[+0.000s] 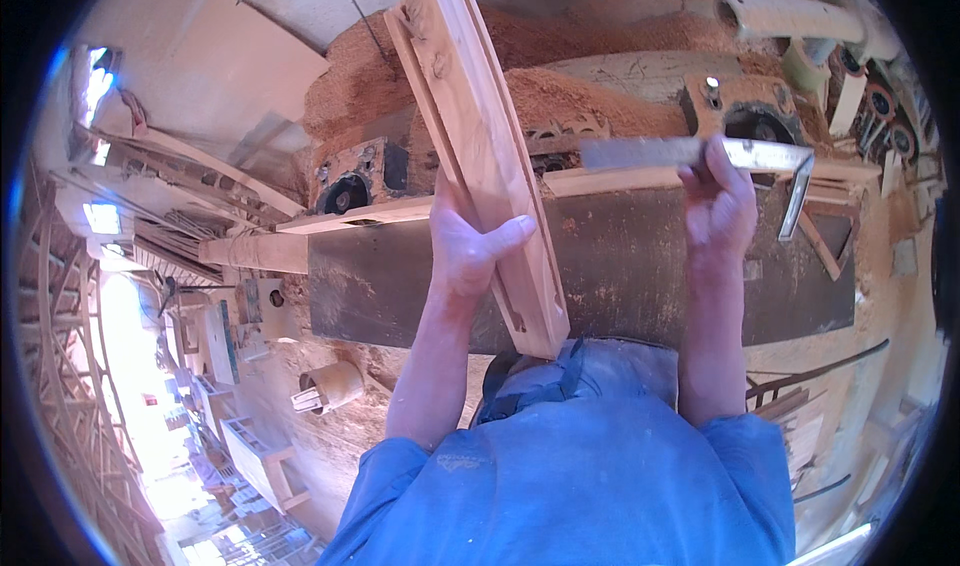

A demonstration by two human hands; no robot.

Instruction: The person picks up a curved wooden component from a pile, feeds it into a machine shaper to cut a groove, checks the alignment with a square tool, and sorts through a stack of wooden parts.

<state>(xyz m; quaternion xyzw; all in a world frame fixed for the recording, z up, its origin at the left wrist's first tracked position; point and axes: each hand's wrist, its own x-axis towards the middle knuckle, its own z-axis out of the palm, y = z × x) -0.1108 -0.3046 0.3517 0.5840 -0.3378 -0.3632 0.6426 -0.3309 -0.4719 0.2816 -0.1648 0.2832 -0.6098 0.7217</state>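
Gripped in my left hand point(468, 241) is a long wooden beam point(480, 116) with grooves running along its length. It slants from the upper left down toward my body, its near end close to my waist. My left thumb lies across its face, and the other fingers are hidden behind it. A metal try square point(765, 154) is held up by my right hand point(720, 204), its long blade pointing left toward the beam. The blade's left end is apart from the wood. The square's short arm hangs down at the right.
Before me stretches a dark worktop point(620, 256) with a wooden strip along its far edge. Behind lie heaps of sawdust point(590, 96) and two machine parts, one at the left point(352, 181). A triangular wooden piece point(830, 236) rests at the right; a bucket point(335, 384) stands lower left.
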